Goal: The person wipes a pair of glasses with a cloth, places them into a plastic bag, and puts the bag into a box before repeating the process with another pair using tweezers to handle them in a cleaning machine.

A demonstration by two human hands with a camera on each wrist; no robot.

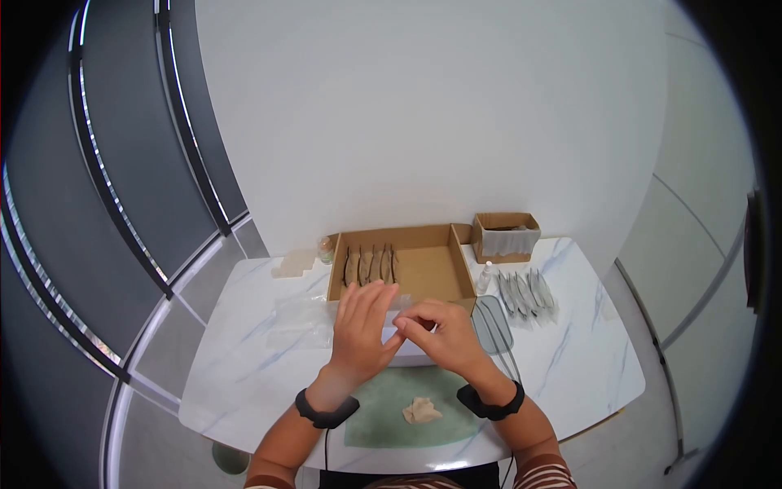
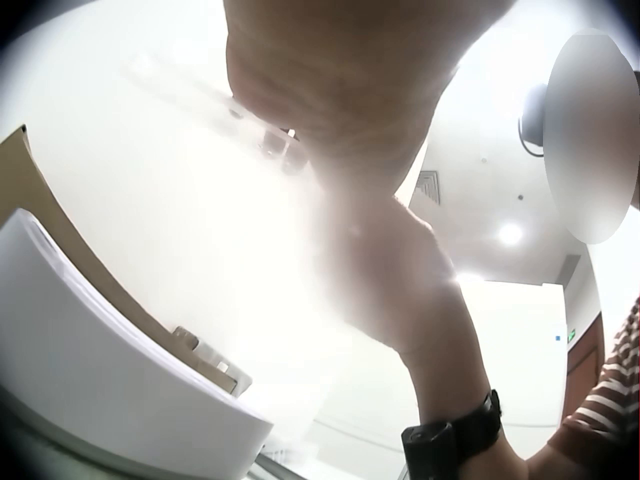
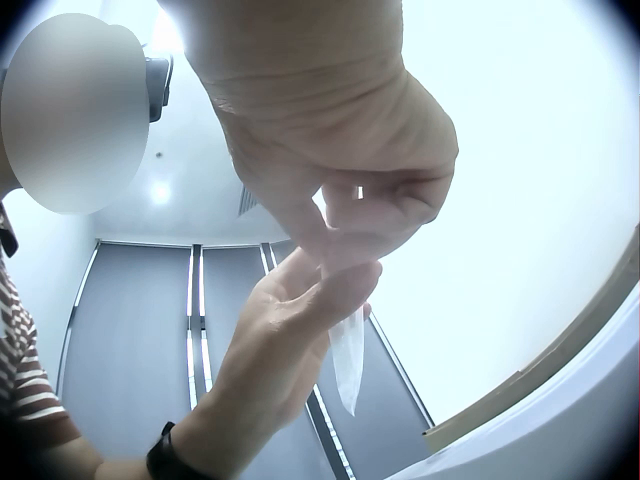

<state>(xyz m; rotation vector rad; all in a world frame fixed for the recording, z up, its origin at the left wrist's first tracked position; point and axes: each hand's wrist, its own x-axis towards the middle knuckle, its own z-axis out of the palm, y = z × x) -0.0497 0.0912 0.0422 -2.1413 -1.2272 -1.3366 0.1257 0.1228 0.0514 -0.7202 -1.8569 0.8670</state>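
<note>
A thin clear plastic bag (image 3: 347, 365) hangs from between the two hands in the right wrist view. My left hand (image 1: 364, 328) holds it with the thumb against long, raised fingers. My right hand (image 1: 445, 332) pinches its edge between thumb and curled index finger, the fingertips meeting the left thumb. In the left wrist view a see-through part of the bag (image 2: 285, 150) sticks out past the hand. Both hands are above a white container (image 1: 414, 355), mostly hidden by them. Behind them is a shallow cardboard box (image 1: 432, 265) with several dark-edged brown curved pieces (image 1: 371, 266) in a row.
A green mat (image 1: 379, 416) bears a crumpled beige cloth (image 1: 421, 411). Clear plastic sheets (image 1: 300, 324) lie at left. At right are a grey tray (image 1: 492, 324), a small bottle (image 1: 485, 277), several wrapped curved pieces (image 1: 525, 293) and a small cardboard box (image 1: 505, 244).
</note>
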